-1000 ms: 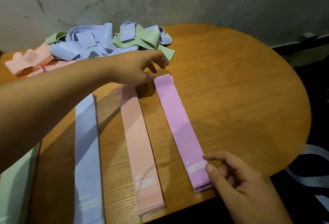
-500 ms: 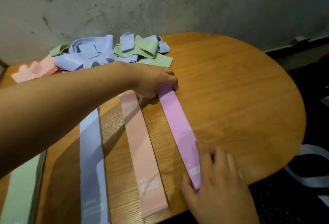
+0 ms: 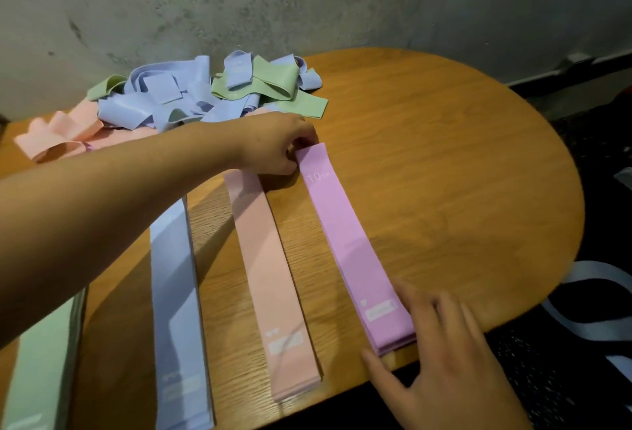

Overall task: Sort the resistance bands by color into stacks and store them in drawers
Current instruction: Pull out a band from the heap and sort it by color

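Four flat stacks are laid side by side on the tabletop [image 3: 444, 163]. The purple stack [image 3: 345, 241] is set furthest right, w/ its long axis run from the near edge away toward the wall [image 3: 307, 2] and the far end angled a little leftward. Its near end is found almost at the tabletop's edge, its far end just short of the unsorted pile [image 3: 205, 98].

The far end is pinched by the left hand [image 3: 284, 149], fingers curled at the corner beside the "10" print. The near end is touched by the right hand [image 3: 444, 344], fingers straight and spread along the stack's right edge, thumb below the end; nothing is gripped by it. The stack is thus spanned lengthwise: left hand at the far end, right hand at the near end, i.e. nearer the body.

By judgement, the top band is being squared onto its stack, so end-to-end alignment is what the next move turns on.

Leftward, each apart from the next, the pink stack [image 3: 270, 275], blue stack [image 3: 178, 310] and green stack [image 3: 41, 371] are laid parallel. Tangled blue, green and pink bands are left in the pile; no drawer is seen.
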